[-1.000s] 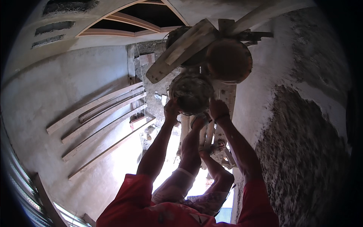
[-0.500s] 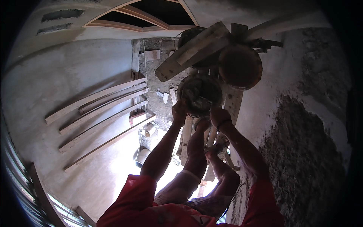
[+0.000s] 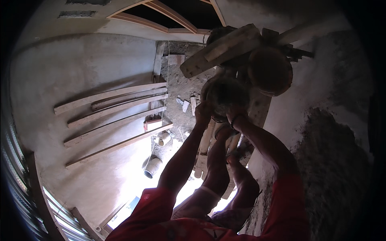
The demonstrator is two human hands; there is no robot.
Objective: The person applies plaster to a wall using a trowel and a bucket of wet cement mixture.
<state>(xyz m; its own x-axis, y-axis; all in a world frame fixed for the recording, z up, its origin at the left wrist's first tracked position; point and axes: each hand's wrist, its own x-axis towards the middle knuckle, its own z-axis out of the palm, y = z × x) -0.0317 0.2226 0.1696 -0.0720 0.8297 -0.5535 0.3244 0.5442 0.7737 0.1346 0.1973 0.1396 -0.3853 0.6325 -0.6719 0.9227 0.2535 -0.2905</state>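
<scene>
I hold a round, shallow pan (image 3: pixel 227 94) of dark grey material up in front of me, gripping its near rim from both sides. My left hand (image 3: pixel 203 112) clasps the left edge and my right hand (image 3: pixel 236 119), with a band at the wrist, clasps the right edge. Both red-sleeved forearms reach up from the lower edge. The pan is right beside a second, larger round pan (image 3: pixel 269 70), which rests on rough wooden boards (image 3: pixel 219 50) of a platform. My bare legs (image 3: pixel 219 168) show below the pan.
Several long wooden planks (image 3: pixel 116 116) lean along the smooth grey wall on the left. Far below, a cylindrical bucket (image 3: pixel 152 166) and rubble lie on the floor. A rough, dark plastered wall patch (image 3: pixel 333 160) fills the right side. A wooden ladder (image 3: pixel 209 148) runs under my legs.
The pan and both hands have moved up and to the right, closer to the boards and the larger pan. My grip on the rim is unchanged.
</scene>
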